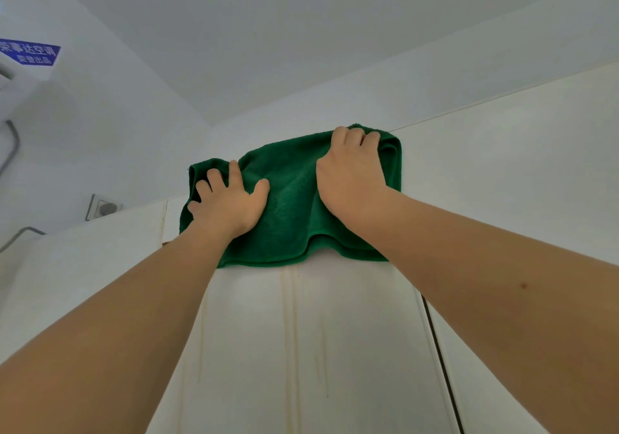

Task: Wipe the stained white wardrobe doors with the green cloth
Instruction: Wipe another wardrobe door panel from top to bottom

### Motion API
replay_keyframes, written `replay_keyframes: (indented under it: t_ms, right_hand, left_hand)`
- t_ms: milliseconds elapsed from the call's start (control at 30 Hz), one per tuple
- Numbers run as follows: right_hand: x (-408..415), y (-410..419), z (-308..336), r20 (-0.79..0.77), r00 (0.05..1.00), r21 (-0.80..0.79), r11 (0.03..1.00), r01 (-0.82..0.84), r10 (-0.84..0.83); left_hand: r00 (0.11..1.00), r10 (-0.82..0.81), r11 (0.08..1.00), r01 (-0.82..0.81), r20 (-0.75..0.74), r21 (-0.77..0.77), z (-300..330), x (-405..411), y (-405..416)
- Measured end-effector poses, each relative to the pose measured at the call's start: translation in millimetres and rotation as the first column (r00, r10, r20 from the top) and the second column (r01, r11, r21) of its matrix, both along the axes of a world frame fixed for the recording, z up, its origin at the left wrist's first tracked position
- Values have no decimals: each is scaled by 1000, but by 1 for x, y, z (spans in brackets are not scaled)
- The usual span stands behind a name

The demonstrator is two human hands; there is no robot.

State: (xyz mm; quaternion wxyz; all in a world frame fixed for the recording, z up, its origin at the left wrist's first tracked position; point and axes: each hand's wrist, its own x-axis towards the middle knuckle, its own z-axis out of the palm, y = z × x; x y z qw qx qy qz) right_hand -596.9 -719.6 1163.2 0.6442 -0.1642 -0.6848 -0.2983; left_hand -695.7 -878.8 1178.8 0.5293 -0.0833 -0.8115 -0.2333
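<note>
A green cloth (288,195) is spread flat against the top of the white wardrobe door (301,350), high above me. My left hand (227,199) presses on the cloth's left part with fingers spread. My right hand (351,172) presses on its upper right part, fingertips curled over the cloth's top edge near the door's upper rim. Yellowish streak stains run down the door below the cloth.
A second wardrobe door (522,232) lies to the right past a dark vertical gap (442,360). An air conditioner with a blue sticker (30,51) hangs on the left wall, above a wall socket (104,206). The ceiling is close above.
</note>
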Motion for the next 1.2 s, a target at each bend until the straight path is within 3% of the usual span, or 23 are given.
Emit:
replay_keyframes:
  t_ms: [133,233,333,467,600,767,833,967,1200]
  right_hand:
    - [-18,22,-6,-155,982,27,994,-103,106]
    - [-34,30,-7,-157,983,163,985,-66,91]
    - [-32,22,-5,-116,993,250,968,-7,37]
    - [-23,6,-4,25,1000,135,991,-6,3]
    - [-15,-26,6,121,989,52,996,76,-82]
    - [-35,-5,-3,-106,960,81,965,-250,258]
    - [-46,3,-10,-193,923,161,939,-305,333]
    - [-52,8,-5,-116,922,128,927,-354,368]
    - [-56,-3,-16,0,961,2,961,-277,277]
  left_hand:
    - [969,-35,990,67,-245,123,-15,-16,13]
    - [939,-109,967,176,-325,184,-27,-27,22]
    - [948,-139,975,182,-285,128,-35,-32,21]
    - [980,-129,977,152,-153,147,-47,-26,21]
    - [997,19,999,-15,-80,49,-66,-9,15]
    - [964,61,998,-66,-260,-11,-75,-14,-10]
    - [952,3,999,-14,-306,-33,-79,-25,-18]
    - [938,-215,976,214,-271,-34,-72,-44,-25]
    - [952,-233,970,241,-200,16,-23,-72,-57]
